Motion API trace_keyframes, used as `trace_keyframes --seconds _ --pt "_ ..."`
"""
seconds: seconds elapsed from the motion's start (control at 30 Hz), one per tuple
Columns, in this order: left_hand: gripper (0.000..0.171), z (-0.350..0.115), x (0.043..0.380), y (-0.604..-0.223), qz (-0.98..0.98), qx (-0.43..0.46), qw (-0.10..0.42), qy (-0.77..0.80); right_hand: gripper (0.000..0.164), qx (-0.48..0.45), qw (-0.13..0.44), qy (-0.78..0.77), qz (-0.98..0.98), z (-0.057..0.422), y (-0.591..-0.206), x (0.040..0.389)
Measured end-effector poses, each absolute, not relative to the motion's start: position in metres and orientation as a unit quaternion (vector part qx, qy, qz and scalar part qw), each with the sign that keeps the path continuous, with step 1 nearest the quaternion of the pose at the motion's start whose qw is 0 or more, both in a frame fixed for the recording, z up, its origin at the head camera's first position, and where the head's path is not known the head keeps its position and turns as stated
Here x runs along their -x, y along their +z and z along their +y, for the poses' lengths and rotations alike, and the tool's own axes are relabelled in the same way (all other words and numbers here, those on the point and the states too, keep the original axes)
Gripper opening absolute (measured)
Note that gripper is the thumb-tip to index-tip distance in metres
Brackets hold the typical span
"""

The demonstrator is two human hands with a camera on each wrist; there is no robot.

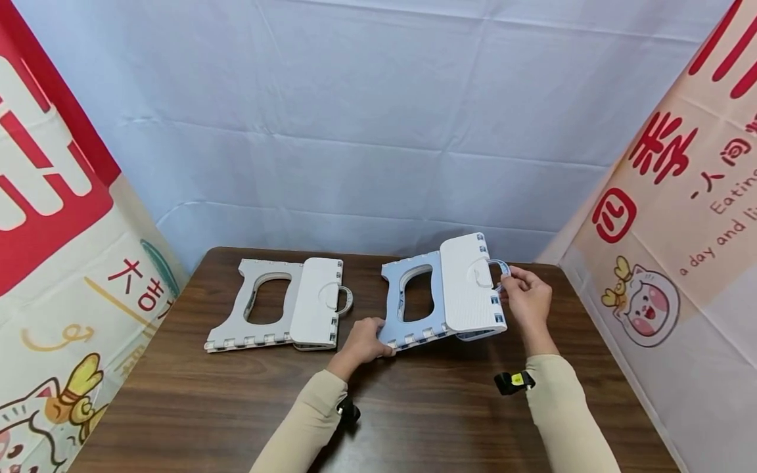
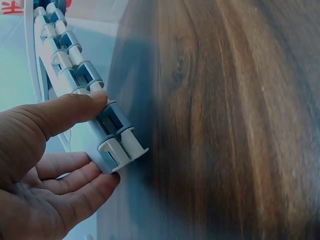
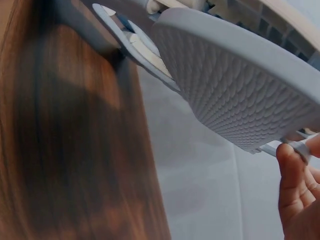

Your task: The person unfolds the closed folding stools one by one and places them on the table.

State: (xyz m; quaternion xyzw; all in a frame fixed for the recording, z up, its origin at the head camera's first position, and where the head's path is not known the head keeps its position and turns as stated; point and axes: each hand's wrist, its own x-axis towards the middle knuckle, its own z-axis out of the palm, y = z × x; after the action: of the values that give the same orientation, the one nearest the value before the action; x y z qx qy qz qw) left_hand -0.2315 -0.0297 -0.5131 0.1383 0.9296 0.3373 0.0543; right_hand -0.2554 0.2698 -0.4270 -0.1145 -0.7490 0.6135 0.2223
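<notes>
A blue-and-white folding step stool [image 1: 470, 292], folded flat, is held between both hands, tilted with its right end higher. My left hand [image 1: 362, 341] grips its lower left corner; in the left wrist view the thumb [image 2: 75, 112] presses the hinged edge [image 2: 107, 122] while the fingers curl underneath. At the other end my right hand [image 1: 530, 299] pinches the looped carry handle [image 1: 501, 268]. From the right wrist, the stool's textured panel [image 3: 235, 85] shows close up, with the thumb and fingers on the handle beside it. A second folded step stool [image 1: 316, 302], grey and white, lies to the left.
Both stools are on or over a dark wood-grain table [image 1: 236, 407]. A pale cloth backdrop [image 1: 367, 164] hangs behind its far edge. Printed cloths [image 1: 668, 263] flank the left and right sides.
</notes>
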Motion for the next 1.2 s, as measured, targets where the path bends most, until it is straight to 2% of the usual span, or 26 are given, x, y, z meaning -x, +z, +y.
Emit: trace_keyframes --seconds 0.23,0.67,0.93,1.2 --pt "0.061 -0.025 0.229 -0.514 0.919 -0.129 0.064 0.366 0.032 0.093 0.208 0.612 -0.757 0.271 -0.413 0.255" --pt "0.054 -0.020 0.228 -0.516 0.912 -0.130 0.061 0.384 0.039 0.065 0.183 0.606 -0.771 0.266 -0.401 0.244" --pt "0.056 -0.017 0.227 -0.516 0.911 -0.133 0.066 0.385 0.038 0.056 0.198 0.605 -0.769 0.263 -0.395 0.242" --pt "0.052 -0.012 0.227 -0.516 0.913 -0.138 0.069 0.378 0.038 0.040 0.223 0.614 -0.756 0.260 -0.390 0.242"
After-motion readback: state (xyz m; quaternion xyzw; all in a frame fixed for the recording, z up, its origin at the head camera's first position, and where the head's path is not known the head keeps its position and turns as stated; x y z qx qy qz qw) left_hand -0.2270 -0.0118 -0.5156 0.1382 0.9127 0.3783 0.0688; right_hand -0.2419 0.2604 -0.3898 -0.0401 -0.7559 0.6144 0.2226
